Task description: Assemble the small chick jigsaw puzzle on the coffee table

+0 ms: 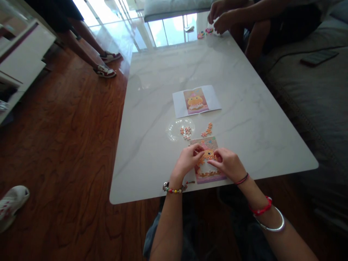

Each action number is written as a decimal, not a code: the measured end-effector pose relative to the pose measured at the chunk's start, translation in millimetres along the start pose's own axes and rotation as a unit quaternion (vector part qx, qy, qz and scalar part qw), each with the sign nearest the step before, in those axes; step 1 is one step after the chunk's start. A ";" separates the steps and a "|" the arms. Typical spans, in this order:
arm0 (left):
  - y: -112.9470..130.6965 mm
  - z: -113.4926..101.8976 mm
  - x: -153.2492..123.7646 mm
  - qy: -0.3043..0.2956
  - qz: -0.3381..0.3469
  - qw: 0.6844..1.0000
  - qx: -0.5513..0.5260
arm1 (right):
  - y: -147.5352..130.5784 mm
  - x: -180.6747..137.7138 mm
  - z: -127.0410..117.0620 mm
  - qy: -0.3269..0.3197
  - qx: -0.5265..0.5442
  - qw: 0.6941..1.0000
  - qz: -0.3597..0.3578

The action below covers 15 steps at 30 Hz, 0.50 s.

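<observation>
A partly filled jigsaw puzzle (210,179) lies near the table's front edge, with a pale gap in the middle of its orange picture. Over its left side, my left hand (188,157) has thumb and fingertips brought together at the orange part. My right hand (228,163) is over the right side, its fingers curled and its thumb pointing in toward the gap. Whatever is between the fingertips of either hand is too small to make out. Loose jigsaw pieces (186,132) lie beyond the puzzle at left, and a short cluster of pieces (208,129) lies at right.
A creased reference picture sheet (196,100) lies farther up the white marbled table (152,152). At the far right corner, another person's hands (221,21) are above small colourful pieces (201,34). A sofa (312,94) borders the right side; someone stands at left.
</observation>
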<state>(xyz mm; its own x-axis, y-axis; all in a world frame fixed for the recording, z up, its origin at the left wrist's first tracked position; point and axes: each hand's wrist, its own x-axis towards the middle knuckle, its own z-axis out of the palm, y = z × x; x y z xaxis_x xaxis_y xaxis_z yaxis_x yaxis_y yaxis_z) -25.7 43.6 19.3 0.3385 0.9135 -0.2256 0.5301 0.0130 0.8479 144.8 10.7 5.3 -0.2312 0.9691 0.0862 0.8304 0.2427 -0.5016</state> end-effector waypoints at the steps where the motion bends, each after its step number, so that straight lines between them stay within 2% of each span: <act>1: -0.5 -1.2 -0.3 0.002 -0.003 1.000 0.003 | -1.0 0.4 0.6 -0.004 -0.003 1.000 -0.003; 4: -1.6 -3.9 -0.6 0.012 -0.012 1.000 0.002 | -2.5 0.8 0.7 -0.015 0.013 1.000 -0.016; 10: -3.0 -5.5 -1.8 0.029 -0.004 1.000 0.008 | 5.1 -1.0 -4.4 -0.059 0.115 0.989 -0.077; 15: -1.8 -1.0 -2.4 0.034 0.007 0.999 0.035 | 10.8 -3.1 -7.9 -0.055 0.111 0.987 -0.104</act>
<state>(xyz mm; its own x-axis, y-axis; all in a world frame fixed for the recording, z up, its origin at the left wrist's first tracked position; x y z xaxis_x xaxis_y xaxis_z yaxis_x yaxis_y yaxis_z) -28.2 41.8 18.8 0.2939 0.9388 -0.1798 0.5797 -0.0255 0.8144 158.5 10.7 6.4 -0.4491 0.8855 0.1194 0.6301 0.4086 -0.6603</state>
